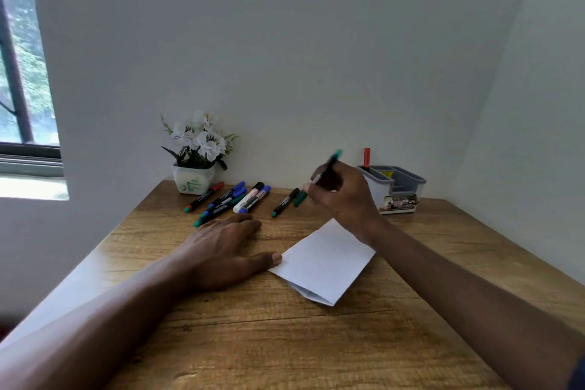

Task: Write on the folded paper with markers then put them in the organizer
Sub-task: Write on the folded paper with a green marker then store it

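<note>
1. Green marker [334, 159]: pinched in the curled fingers of the right hand [343, 196], raised over the far side of the table [285, 342]. Long axis tilted, green end up and to the right, other end hidden among the fingers. Blurred.
2. Folded paper [326, 263]: white, flat at mid-table, turned diagonally, layered edge at the near end.
3. Left hand [221, 250]: palm down on the wood, fingers straight, gripping nothing, thumb tip touching the paper's left edge.
4. Wooden tabletop set into a corner of white wall [316, 41]; window [22, 73] at left.
5. Loose markers [234, 199] lying in a slanted row along the far edge; flower pot [193, 182] behind them.
6. Grey organizer [402, 182] at far right, partly hidden by the right hand; red marker [367, 157] upright in its left compartment.
</note>
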